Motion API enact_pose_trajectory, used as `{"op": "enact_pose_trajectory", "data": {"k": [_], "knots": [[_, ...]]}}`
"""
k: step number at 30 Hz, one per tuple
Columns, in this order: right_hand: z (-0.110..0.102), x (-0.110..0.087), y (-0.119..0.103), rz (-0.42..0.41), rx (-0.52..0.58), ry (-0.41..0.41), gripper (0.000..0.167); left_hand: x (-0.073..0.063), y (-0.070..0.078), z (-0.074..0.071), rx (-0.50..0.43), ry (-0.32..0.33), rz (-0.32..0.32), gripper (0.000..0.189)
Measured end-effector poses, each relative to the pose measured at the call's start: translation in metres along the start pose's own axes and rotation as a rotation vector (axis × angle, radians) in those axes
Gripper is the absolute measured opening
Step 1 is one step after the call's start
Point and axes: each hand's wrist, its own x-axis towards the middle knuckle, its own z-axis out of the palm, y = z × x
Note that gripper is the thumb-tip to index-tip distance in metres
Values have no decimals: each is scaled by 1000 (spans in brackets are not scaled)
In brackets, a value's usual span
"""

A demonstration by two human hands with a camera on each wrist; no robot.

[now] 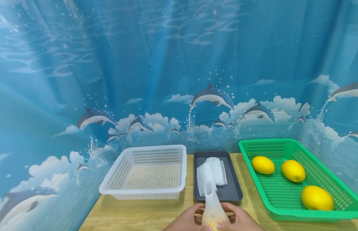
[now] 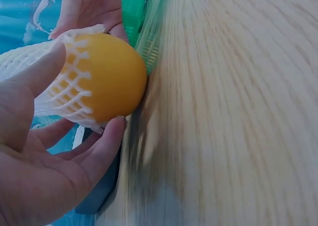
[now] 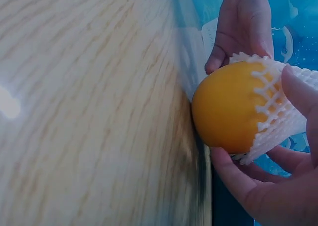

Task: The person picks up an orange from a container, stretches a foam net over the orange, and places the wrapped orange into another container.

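One yellow fruit (image 2: 119,77), partly in foam net (image 1: 212,205), between both hands (image 1: 185,219) (image 1: 240,219)

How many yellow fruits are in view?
4: three in the green basket, back-left fruit, middle fruit, front-right fruit; the fourth fruit, partly in foam net, between left hand and right hand.

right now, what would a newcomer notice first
Probably the blue dolphin backdrop, filling the view behind the table. Then three bright yellow fruits in the green basket on the right, and a fourth fruit, partly sleeved in white foam netting, held between the hands at bottom centre.
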Motion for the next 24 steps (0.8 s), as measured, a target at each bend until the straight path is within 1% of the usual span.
{"op": "enact_pose_trajectory", "data": {"k": [2,5,8,11,13,18,20,23,24], "knots": [[-1,0,0,16,8,-15,70,-1,0,0,-10,-9,-16,63],[-1,1,1,20,23,-38,72,-2,2,3,0,-5,-15,61],[-2,1,1,15,22,-47,73,-2,2,4,25,6,-6,58],[-2,2,1,7,12,-47,72,-1,0,4,19,13,2,58],[-3,2,1,4,18,-43,70,-1,-1,4,-5,17,12,59],[-3,1,0,35,166,-70,66,-1,0,5,-47,26,50,60],[-2,1,0,43,220,-85,67,-2,1,5,-43,29,52,60],[-2,2,1,41,254,-91,68,-2,1,4,-57,23,47,57],[-2,2,1,44,269,-92,68,-2,0,4,-58,19,56,56]]}}
